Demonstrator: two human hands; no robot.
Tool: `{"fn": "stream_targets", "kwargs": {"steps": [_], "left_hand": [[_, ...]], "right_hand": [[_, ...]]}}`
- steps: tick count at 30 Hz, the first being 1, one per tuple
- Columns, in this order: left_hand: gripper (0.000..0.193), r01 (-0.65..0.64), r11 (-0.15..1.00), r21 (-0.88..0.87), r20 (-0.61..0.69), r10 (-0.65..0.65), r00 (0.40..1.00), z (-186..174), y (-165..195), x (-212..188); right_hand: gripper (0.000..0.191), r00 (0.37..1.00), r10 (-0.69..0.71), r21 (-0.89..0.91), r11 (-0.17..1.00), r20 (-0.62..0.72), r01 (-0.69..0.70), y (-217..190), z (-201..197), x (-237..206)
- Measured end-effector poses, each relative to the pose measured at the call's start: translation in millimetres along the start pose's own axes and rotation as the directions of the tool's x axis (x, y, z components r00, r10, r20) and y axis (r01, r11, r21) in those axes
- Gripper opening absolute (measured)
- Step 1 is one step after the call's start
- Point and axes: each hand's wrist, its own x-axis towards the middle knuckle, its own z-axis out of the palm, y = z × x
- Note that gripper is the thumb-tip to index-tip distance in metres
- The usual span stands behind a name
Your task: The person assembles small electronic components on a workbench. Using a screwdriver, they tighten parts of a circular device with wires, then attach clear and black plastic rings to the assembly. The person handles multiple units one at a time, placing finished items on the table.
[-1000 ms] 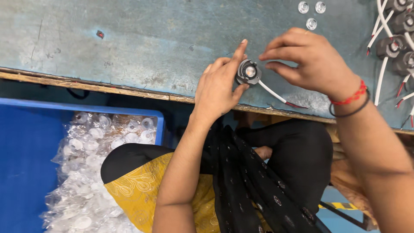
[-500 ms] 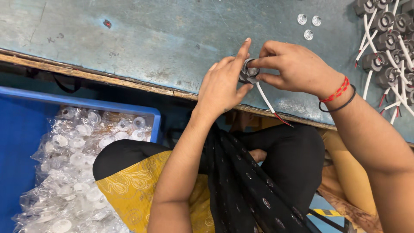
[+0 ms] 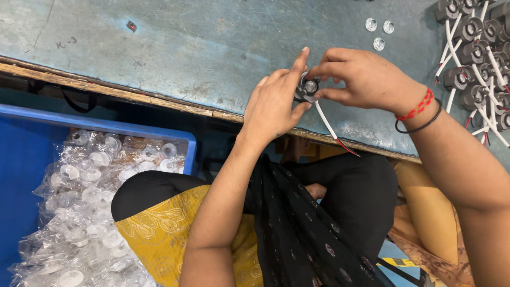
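Both hands meet over the near edge of the worn blue-green bench [image 3: 159,48], pinching one small dark round housing [image 3: 307,87] between them. Left hand [image 3: 273,109] cups it from below and the side, index finger straight up along its rim as a backstop. Right hand [image 3: 364,79] is closed on it from the other side, thumb and fingertips on the rim, so the part is braced both ways with its pale centre facing the camera. Its white lead with red/black tails [image 3: 332,127] hangs free off the bench edge, out of the grip.

Three clear round caps [image 3: 378,32] lie loose near the right hand. Wired housings of the same kind [image 3: 475,50] are piled far right (finished or not, probably can't tell from here). Blue bin [image 3: 32,159] at left holds bagged clear caps [image 3: 90,202], beside the person's lap, within the left arm's reach.
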Motion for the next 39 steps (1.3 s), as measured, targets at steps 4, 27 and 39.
{"fn": "stream_targets", "kwargs": {"steps": [4,27,39], "left_hand": [[0.107,0.011,1.000,-0.006,-0.011,-0.011,1.000,0.5,1.4,1.4],[0.108,0.022,0.999,0.032,0.008,-0.023,1.000,4.7,1.2,0.9],[0.108,0.009,1.000,0.019,-0.004,-0.009,1.000,3.5,2.8,1.5]], "right_hand": [[0.036,1.000,-0.015,-0.036,0.999,0.018,0.016,2.5,0.3,0.1],[0.033,0.999,-0.051,-0.034,0.998,0.014,0.051,2.7,5.2,1.4],[0.033,0.995,-0.086,-0.185,0.980,-0.042,0.076,-1.9,-2.4,-0.5]]}}
